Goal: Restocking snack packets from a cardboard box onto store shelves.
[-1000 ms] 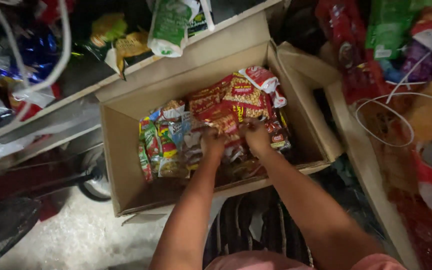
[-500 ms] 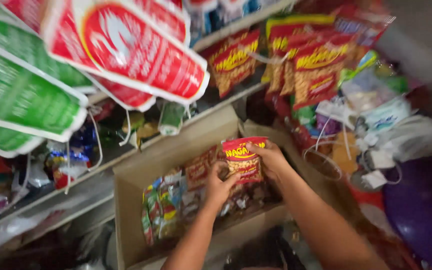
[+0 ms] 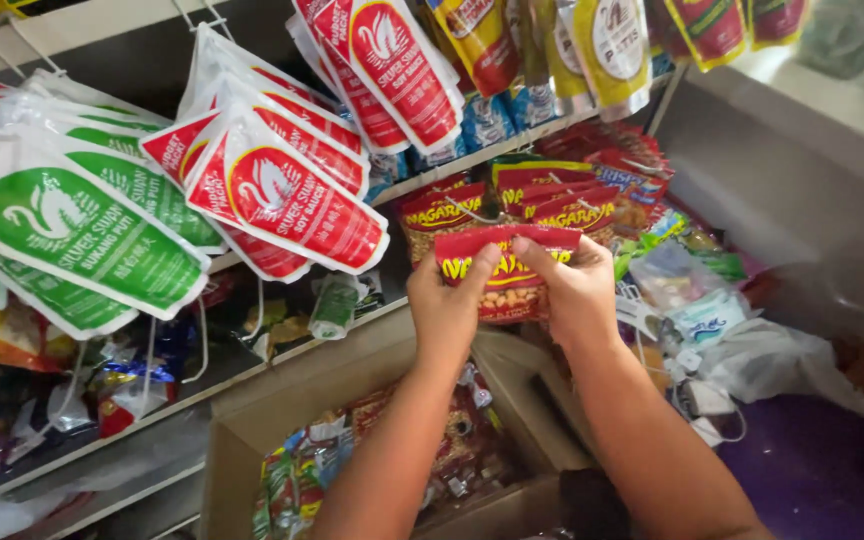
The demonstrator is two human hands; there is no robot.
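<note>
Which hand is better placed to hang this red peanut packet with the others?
Probably the right hand: it grips the red peanut packet on the side nearest the hanging packets. The left hand holds the far end.

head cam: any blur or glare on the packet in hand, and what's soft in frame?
Head view: the red snack packet between left hand and right hand is fairly sharp, no strong glare; red sauce pouches show mild sheen; cardboard box below is dim and soft; the grey wall at the top right corner is bright and blurred.
</note>
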